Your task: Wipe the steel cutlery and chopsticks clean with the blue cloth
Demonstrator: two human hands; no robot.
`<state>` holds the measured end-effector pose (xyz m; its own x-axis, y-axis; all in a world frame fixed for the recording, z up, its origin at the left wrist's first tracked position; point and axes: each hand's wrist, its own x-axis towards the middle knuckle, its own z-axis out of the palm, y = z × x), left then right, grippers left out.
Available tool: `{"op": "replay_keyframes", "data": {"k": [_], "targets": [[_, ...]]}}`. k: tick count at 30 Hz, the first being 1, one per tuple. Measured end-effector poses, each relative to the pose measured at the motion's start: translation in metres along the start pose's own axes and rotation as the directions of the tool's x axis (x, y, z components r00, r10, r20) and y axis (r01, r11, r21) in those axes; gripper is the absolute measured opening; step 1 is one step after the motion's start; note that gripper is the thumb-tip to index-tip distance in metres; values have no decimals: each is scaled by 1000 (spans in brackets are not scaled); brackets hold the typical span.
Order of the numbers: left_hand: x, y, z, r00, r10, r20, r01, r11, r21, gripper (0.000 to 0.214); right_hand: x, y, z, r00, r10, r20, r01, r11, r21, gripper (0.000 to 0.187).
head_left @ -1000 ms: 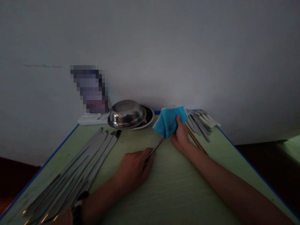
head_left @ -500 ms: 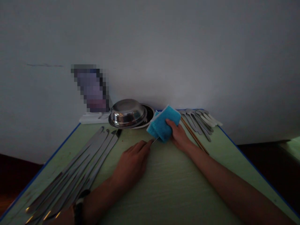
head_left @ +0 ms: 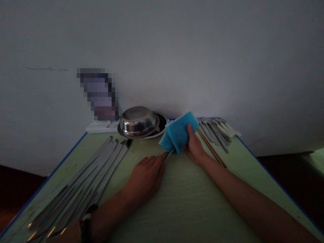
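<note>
I see the left hand [head_left: 148,173] low over the bench [head_left: 182,209], fingers closed around the handle of a slim silver metal utensil [head_left: 170,154]. Its far end disappears into a folded, bright-blue fabric cloth [head_left: 180,131], pinched in the right hand [head_left: 194,145] with the thumb on top; I can't tell what shape that end has. Just right of that hand lie two thin brown chopsticks [head_left: 212,148], then a fanned group of metal and white-handled cutlery [head_left: 224,128]. Beyond the cloth, an upturned shiny steel bowl [head_left: 138,123] overlaps a round, dark-centred dish [head_left: 162,126]. To my left, long silver metal utensils [head_left: 87,163] lie side by side, slanting.
</note>
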<state>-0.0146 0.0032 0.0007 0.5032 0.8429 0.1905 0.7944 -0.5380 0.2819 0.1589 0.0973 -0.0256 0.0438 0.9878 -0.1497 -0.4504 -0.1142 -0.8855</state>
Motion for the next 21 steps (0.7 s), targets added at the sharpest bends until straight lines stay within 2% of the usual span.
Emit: {"op": "replay_keyframes", "data": {"k": [5, 8, 13, 21], "targets": [[0, 3, 0, 1000, 0, -10, 0, 1000, 15, 36, -4, -6, 7, 995, 32, -92, -20, 991, 130, 46], [-2, 5, 0, 999, 4, -40, -5, 1000, -17, 39, -7, -10, 11, 993, 60, -98, -41, 983, 179, 41], [-3, 6, 0, 998, 62, -5, -62, 998, -8, 45, -9, -12, 12, 995, 69, -76, -54, 981, 185, 39], [-3, 6, -1, 997, 82, -1, -82, 996, 20, 48, -10, -13, 13, 993, 75, -88, -60, 985, 160, 35]]}}
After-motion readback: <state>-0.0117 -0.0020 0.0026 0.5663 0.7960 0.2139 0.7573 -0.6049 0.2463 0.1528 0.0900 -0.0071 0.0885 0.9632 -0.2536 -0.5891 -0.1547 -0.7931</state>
